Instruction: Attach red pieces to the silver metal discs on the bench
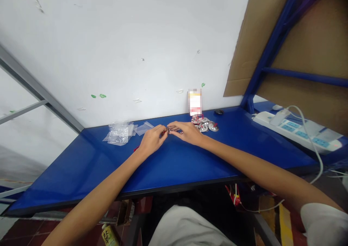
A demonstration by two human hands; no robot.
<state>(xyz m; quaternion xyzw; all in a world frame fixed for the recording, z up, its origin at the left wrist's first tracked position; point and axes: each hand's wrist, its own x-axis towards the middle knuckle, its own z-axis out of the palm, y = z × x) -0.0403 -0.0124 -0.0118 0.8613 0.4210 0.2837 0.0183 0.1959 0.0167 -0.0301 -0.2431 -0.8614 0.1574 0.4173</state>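
My left hand [153, 140] and my right hand [185, 130] meet above the blue table, both with fingers pinched. Between their fingertips is a small metal cymbal [168, 130], seen nearly edge-on, with a bit of red beside it. The fingers cover most of it. Just beyond my right hand lies a pile of silver domed cymbals [203, 126] with red straps. Clear plastic bags [119, 133] lie spread to the left of my left hand. A red piece [136, 149] shows partly from behind my left wrist.
A blurred packet [195, 103] stands against the white wall behind the pile. To its right is a black round object [219, 112]. A white power strip [296, 130] with a plugged-in cable sits at the right. The blue table [185, 166] ends in a dark front edge.
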